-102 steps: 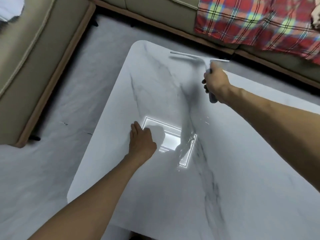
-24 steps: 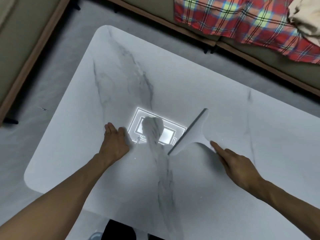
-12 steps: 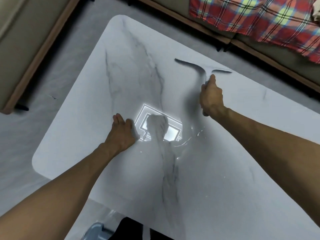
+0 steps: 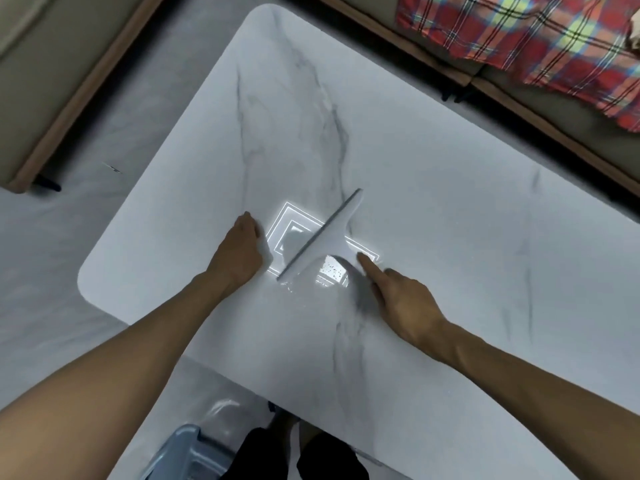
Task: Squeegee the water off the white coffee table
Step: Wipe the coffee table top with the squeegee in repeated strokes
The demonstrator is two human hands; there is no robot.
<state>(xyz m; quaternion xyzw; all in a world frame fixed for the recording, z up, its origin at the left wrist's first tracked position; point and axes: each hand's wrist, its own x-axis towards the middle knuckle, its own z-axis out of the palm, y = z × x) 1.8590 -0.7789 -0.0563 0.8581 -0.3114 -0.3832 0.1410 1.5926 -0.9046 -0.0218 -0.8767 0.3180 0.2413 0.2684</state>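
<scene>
Head camera, looking down: a white marble-patterned counter (image 4: pixel 433 188) with grey veins fills most of the view, its corners rounded. Near the middle lies a white squeegee (image 4: pixel 325 237), its blade flat against the surface. The blade's long axis runs diagonally, from lower left near the person up to the upper right, farther away. Its handle points toward the lower right, into the right hand (image 4: pixel 401 299), which grasps the handle with the index finger stretched along it toward the blade. The left hand (image 4: pixel 239 254) rests just left of the blade, palm down with fingers curled, pressed against the counter and grasping nothing. Between the hands, a bright square reflection of a ceiling light (image 4: pixel 311 251) shines on the wet surface, with small water droplets (image 4: pixel 332 271) behind the blade. Beyond the counter stands a beige sofa (image 4: pixel 540 109), draped with a red plaid blanket (image 4: pixel 540 39). A pale blue plastic stool (image 4: pixel 187 455) shows at the bottom edge.
</scene>
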